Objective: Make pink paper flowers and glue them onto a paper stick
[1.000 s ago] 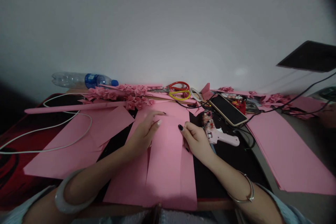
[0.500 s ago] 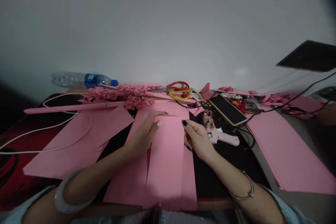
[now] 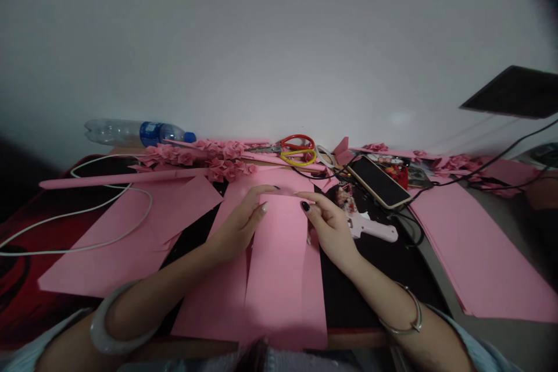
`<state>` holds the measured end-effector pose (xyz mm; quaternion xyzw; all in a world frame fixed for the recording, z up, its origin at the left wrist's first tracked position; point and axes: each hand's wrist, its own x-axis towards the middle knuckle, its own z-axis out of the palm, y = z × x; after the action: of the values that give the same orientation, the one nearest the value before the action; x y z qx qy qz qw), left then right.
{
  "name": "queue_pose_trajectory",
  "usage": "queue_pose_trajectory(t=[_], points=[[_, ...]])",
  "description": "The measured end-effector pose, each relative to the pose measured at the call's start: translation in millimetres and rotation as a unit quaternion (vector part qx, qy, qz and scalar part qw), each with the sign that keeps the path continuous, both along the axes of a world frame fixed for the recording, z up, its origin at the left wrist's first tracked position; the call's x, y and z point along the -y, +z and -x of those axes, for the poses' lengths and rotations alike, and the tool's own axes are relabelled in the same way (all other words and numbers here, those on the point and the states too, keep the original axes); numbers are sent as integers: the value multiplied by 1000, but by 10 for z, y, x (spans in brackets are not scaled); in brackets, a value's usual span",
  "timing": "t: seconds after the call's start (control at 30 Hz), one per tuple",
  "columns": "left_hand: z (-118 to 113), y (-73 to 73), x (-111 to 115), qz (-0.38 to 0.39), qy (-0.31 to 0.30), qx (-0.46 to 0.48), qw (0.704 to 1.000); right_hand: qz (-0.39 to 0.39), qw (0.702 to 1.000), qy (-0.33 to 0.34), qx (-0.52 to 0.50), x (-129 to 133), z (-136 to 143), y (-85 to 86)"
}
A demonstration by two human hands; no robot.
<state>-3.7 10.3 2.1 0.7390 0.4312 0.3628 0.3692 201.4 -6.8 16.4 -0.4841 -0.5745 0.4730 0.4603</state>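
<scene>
A long strip of pink paper [image 3: 279,261] lies lengthwise before me, its far end lifted a little between both hands. On its left edge my left hand [image 3: 238,224] pinches the far corner, thumb on top and forefinger along the far edge. My right hand [image 3: 330,226] grips the far right corner the same way, with the forefinger stretched over the far edge. Beneath the strip is a larger sheet of pink paper [image 3: 209,302]. The fingers under the strip are mostly hidden.
A pink glue gun [image 3: 375,228] and a phone [image 3: 379,181] lie right of my hand. Behind are scissors [image 3: 297,150], paper flowers [image 3: 226,164], a rolled paper stick [image 3: 108,178] and a plastic bottle [image 3: 139,132]. A white cable [image 3: 150,209] crosses the left; stacked sheets [image 3: 483,256] lie right.
My right forefinger has come up from beneath and now reaches over the strip's far edge. My left hand has hardly moved.
</scene>
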Motion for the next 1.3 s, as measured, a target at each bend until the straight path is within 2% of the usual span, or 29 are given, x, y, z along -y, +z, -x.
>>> queue_pose_trajectory(t=[0.3, 0.53, 0.77, 0.97, 1.2, 1.3], points=[[-11, 3, 5, 6, 30, 2, 1000, -2, 1000, -3, 5, -7, 8, -4], [-41, 17, 19, 115, 18, 92, 989, -13, 1000, -11, 22, -4, -9, -22], [-25, -15, 2, 94, 34, 116, 988, -79, 993, -16, 88, -1, -59, -74], [-13, -45, -6, 85, 26, 107, 990, -98, 986, -22, 134, 6, -75, -77], [-18, -42, -11, 104, 19, 126, 986, -60, 994, -17, 87, 7, -36, -44], [-12, -51, -23, 106, 10, 98, 989, -39, 996, -22, 80, 24, -32, -36]])
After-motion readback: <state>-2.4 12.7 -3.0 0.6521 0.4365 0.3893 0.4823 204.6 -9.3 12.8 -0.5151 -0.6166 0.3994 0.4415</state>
